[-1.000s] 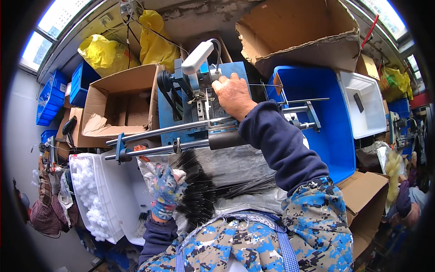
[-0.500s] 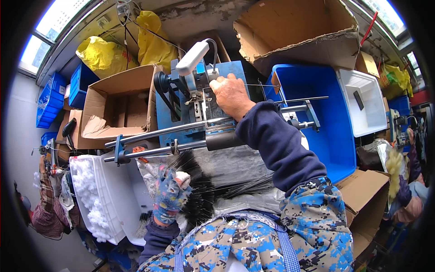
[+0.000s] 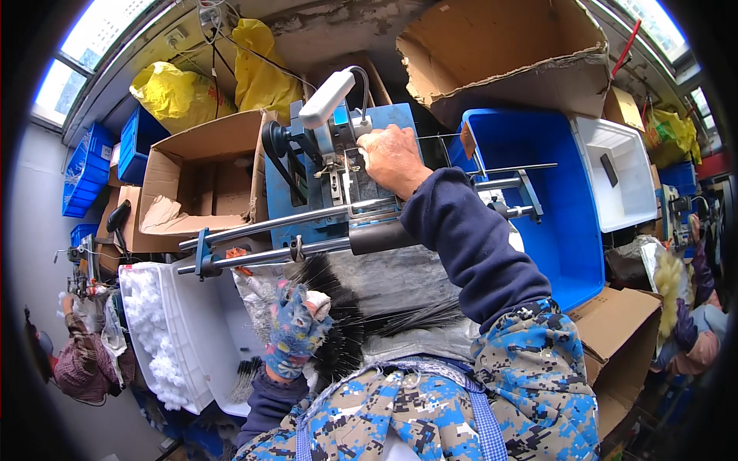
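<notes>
My right hand [image 3: 392,160], bare, reaches up to the blue machine [image 3: 350,180] and grips a small part at its head, under a white lamp arm [image 3: 328,97]. Two steel rails [image 3: 284,238] run across the machine's front. My left hand [image 3: 296,330], in a blue patterned glove, holds a bunch of black bristles [image 3: 342,326] low in front of the rails. More black bristles [image 3: 419,315] lie across a grey sheet [image 3: 400,276] on my lap.
An open cardboard box [image 3: 204,180] stands left of the machine, a white tray of white pieces [image 3: 154,330] below it. A blue tub [image 3: 546,192] and a white tub [image 3: 623,173] sit right. Yellow bags [image 3: 223,77] hang behind. Other people work at both edges.
My right hand has shifted slightly on the machine head. The gloved left hand has moved a little along the black bristles.
</notes>
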Tool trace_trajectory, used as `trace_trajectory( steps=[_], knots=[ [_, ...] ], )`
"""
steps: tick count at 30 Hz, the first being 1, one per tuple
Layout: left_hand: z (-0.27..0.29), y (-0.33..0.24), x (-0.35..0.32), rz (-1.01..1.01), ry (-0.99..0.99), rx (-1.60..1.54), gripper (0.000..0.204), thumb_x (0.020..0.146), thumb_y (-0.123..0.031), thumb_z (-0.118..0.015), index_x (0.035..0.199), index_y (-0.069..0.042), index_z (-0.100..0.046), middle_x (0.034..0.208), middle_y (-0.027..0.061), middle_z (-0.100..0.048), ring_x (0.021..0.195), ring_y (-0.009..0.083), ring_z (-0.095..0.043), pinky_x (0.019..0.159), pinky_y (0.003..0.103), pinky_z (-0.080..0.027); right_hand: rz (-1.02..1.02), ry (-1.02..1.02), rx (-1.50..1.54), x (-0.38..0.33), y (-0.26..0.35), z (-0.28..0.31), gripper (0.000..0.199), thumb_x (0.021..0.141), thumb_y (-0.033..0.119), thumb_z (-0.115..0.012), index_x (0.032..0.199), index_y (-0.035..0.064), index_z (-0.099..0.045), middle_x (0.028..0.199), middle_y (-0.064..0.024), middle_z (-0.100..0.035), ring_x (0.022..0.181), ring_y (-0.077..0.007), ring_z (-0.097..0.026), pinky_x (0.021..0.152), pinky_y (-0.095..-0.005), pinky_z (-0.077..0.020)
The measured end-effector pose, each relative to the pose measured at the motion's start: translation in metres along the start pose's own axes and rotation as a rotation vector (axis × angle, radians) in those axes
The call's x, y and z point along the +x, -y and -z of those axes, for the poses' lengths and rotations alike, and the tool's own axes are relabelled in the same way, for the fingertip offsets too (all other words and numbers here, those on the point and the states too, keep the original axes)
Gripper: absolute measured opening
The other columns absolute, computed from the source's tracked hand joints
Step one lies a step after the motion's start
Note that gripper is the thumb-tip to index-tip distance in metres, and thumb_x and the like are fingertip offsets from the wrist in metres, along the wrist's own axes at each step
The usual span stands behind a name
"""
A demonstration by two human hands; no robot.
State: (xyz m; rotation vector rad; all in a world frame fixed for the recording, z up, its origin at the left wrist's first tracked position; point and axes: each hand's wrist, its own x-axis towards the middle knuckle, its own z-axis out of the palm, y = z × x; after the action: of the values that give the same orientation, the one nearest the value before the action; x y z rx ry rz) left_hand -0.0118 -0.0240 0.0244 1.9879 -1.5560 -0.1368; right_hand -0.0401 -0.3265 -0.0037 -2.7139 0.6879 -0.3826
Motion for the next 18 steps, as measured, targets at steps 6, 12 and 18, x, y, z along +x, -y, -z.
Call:
trace_trajectory(
  steps=[6, 12, 18],
  knots=[
    [0.005, 0.007, -0.014, 0.07, -0.097, 0.042, 0.03, 0.062, -0.001, -0.069, 0.09, -0.011, -0.064, 0.082, 0.008, -0.062, 0.075, 0.0287, -0.059, 0.072, 0.042, -0.045, 0.06, -0.136, -0.22, -0.042, -0.004, 0.021, 0.055, 0.072, 0.034, -0.067, 0.111, -0.003, -0.054, 0.126, -0.018, -0.035, 0.108, -0.0322, -0.038, 0.083, -0.0448, -0.0353],
    [-0.003, -0.006, 0.002, 0.044, -0.017, -0.069, 0.031, 0.063, -0.002, -0.068, 0.092, -0.01, -0.063, 0.082, 0.008, -0.062, 0.077, 0.0288, -0.058, 0.074, 0.042, -0.044, -0.102, 0.099, -0.122, -0.05, 0.012, 0.024, 0.057, 0.074, 0.032, -0.067, 0.116, -0.0028, -0.049, 0.117, -0.0164, -0.038, 0.104, -0.0304, -0.042, 0.078, -0.0432, -0.0411],
    [-0.008, 0.013, -0.028, 0.255, -0.003, -0.147, 0.028, 0.064, -0.001, -0.069, 0.09, -0.009, -0.063, 0.082, 0.009, -0.061, 0.078, 0.0298, -0.058, 0.075, 0.043, -0.043, -0.047, -0.015, -0.052, -0.043, 0.032, 0.006, 0.063, 0.077, 0.033, -0.064, 0.119, -0.0086, -0.042, 0.103, -0.0187, -0.048, 0.09, -0.0306, -0.053, 0.069, -0.0384, -0.0509]
  ],
)
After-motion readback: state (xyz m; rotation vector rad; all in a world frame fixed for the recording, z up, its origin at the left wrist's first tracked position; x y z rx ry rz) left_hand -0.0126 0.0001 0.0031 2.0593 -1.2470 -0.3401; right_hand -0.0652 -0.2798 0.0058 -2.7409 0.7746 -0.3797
